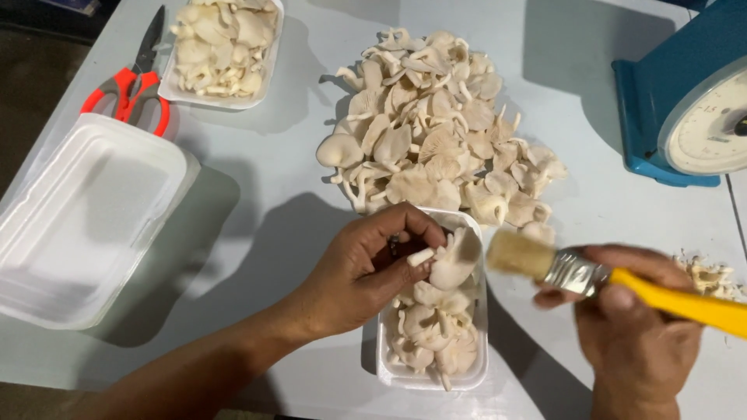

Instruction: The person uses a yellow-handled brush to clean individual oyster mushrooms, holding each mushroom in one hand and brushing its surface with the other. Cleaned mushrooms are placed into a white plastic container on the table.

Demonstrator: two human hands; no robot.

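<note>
A: What's the left hand [354, 272] doing?

B: It's pinching one white mushroom [450, 263] by its stem, fingers closed on it, right over the small white tray [433, 378]. That tray's got more mushrooms in it already.

A: And the right hand [630, 327]?

B: Closed around a brush [580, 272] w/ a yellow handle. It's just right of the tray. The soft brush tip is next to the mushroom, very near it, can't tell if it's touching.

A: What else is on the desk [257, 210]?

B: Big pile of mushrooms [436, 132] just behind the tray. Far behind & to the left, a 2nd tray of mushrooms [224, 48], full. Scissors [132, 82] w/ red handles lie beside that one. Left of the small tray, well apart, an empty white box [82, 218], bigger. Far right & behind, a blue scale [685, 101] w/ a round dial. Some little mushroom scraps [712, 276] just past the right hand.
</note>
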